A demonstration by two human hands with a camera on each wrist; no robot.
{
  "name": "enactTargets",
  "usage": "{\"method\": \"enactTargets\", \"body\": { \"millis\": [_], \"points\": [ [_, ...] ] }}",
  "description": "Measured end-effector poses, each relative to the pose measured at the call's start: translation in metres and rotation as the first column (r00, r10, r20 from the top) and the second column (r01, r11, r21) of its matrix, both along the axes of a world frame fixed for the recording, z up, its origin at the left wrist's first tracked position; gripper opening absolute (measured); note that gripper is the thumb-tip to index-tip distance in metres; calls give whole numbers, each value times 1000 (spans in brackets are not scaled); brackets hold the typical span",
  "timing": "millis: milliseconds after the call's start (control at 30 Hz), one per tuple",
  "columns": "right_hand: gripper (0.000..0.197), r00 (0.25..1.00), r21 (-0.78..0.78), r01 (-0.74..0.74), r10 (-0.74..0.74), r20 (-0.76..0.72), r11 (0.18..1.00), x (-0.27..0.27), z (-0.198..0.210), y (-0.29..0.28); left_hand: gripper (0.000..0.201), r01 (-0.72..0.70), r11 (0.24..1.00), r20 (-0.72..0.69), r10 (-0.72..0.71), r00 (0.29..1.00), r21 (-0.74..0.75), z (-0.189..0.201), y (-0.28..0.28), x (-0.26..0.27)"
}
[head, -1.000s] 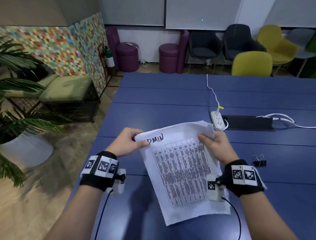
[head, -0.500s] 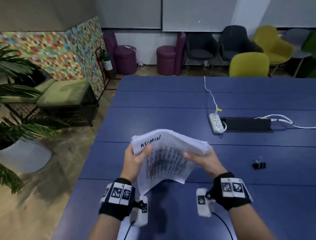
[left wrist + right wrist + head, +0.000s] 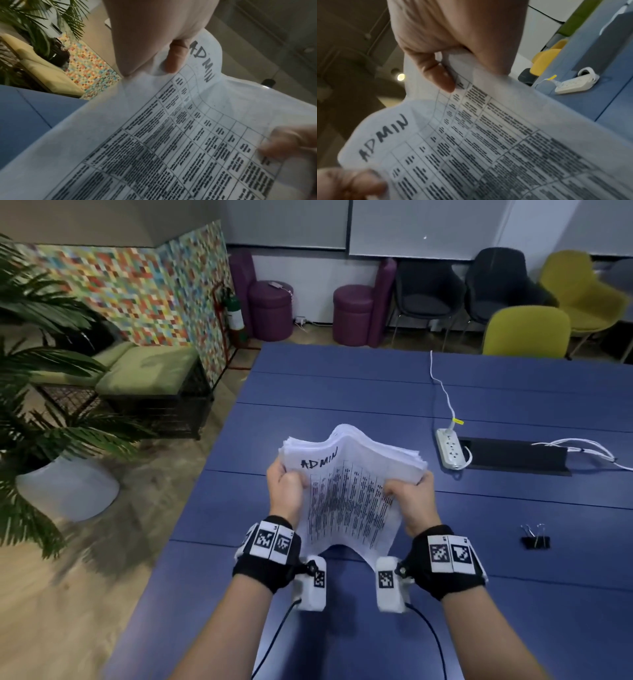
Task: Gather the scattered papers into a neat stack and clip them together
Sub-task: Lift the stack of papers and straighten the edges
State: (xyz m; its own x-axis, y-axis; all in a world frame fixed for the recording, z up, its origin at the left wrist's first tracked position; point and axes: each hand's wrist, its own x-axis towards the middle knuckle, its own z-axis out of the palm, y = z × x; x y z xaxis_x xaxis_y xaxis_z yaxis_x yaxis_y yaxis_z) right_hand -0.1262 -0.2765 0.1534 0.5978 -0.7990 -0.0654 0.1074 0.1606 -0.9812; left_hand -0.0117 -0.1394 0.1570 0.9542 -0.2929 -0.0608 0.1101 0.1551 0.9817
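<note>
Since a second ago the papers (image 3: 346, 491) have gone from hanging flat and spread between the hands to standing bunched and bowed, with the top edge humped up in the middle of the head view and the sheet edges fanned at the upper right corner. Both hands have come closer together and drawn in towards the body. The left hand (image 3: 286, 491) grips the upper left corner of the bundle, its thumb (image 3: 175, 59) pressed on the top sheet just beside the handwritten word ADMIN; the right hand (image 3: 409, 501) grips the upper right side, its thumb (image 3: 436, 73) curled over the front page and its other fingers hidden behind. The bundle is held in the air above the blue worktop (image 3: 376, 392), lower edge hanging free between the wrists. This reads as the squaring-up step: the sheets look gathered into one bundle but not yet flush, so they likely need tapping on the worktop. The black clip (image 3: 535, 539) lies untouched on the worktop at the right of the frame, well apart from the hands, so clipping is yet to come. A white power strip (image 3: 452, 450) lies beyond.
</note>
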Motion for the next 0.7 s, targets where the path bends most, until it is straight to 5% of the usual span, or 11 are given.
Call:
{"method": "enactTargets", "body": {
  "millis": [300,500,700],
  "points": [
    [29,989,-111,-144,145,-2,983,-18,-20,-16,23,-16,995,151,31,988,-96,-5,-1,-6],
    [26,951,-35,-310,309,-36,950,-22,-20,-30,43,-81,982,172,111,979,-173,-2,-12,-6],
    [22,972,-85,-236,235,-11,968,-17,-16,-35,40,-138,973,200,174,964,-184,0,-20,-9]
  ]
}}
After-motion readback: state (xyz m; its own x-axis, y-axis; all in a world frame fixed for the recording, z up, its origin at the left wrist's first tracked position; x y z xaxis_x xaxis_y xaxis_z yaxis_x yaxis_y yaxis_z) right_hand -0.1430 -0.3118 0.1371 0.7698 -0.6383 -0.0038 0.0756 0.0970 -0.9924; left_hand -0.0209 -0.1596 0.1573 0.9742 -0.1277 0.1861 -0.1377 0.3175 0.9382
